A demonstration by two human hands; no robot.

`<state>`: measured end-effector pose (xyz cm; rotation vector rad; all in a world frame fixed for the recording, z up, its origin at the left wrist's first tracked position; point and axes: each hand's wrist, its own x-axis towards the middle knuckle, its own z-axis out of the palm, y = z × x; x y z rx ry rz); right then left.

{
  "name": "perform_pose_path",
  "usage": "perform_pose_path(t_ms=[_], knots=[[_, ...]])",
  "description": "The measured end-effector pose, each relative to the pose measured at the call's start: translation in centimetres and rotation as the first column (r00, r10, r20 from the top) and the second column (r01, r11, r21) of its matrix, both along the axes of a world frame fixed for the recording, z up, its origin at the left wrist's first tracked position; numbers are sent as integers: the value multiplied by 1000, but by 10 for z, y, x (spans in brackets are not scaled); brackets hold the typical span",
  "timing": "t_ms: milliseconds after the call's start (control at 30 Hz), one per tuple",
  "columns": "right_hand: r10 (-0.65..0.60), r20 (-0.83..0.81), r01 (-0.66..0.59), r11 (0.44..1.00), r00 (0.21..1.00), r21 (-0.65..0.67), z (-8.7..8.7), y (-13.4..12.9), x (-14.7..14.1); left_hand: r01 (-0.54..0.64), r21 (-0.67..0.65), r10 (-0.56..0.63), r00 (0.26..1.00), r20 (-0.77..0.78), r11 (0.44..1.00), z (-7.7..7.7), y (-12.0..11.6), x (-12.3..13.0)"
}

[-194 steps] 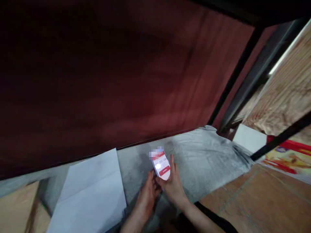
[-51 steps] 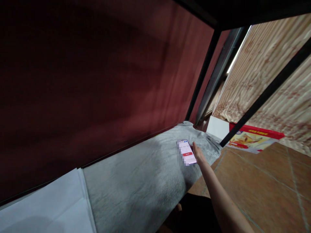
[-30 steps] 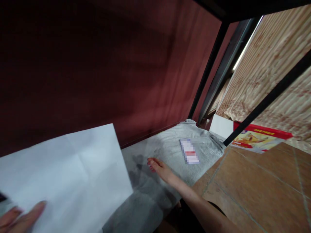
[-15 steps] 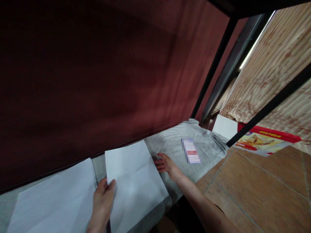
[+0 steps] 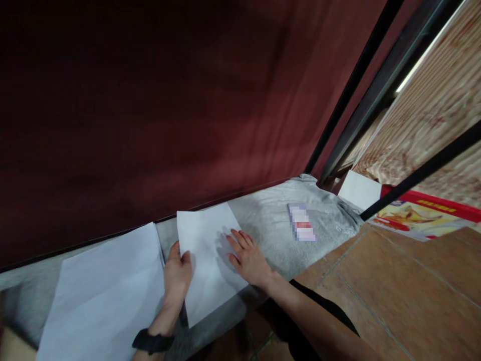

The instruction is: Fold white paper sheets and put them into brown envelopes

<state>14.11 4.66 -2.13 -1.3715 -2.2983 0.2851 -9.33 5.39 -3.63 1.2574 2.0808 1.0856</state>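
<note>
The left hand keeps its grip closed on the sheet; the right hand, earlier beside it, is now over it, fingers spread open

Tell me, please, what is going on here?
A person's left hand grips a white sheet by its left edge. The right hand is spread over the sheet's right side; whether it presses down is unclear. More white paper lies to the left on the grey cloth, and a phone lies to the right.
</note>
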Motion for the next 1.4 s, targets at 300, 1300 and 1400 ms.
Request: perform_pose_path(t_ms=[300, 1300, 1400], knots=[[-5, 110, 5, 1000, 994, 0, -17, -13, -11, 99, 25, -80, 904, -419, 995, 27, -19, 15], [-78, 72, 73, 995, 994, 64, -16, -15, 13, 446, -34, -324, 595, -735, 894, -19, -63, 52], [93, 63, -98, 992, 994, 84, -17, -18, -4, 519, -57, -372, 526, -765, 853, -22, -65, 61]])
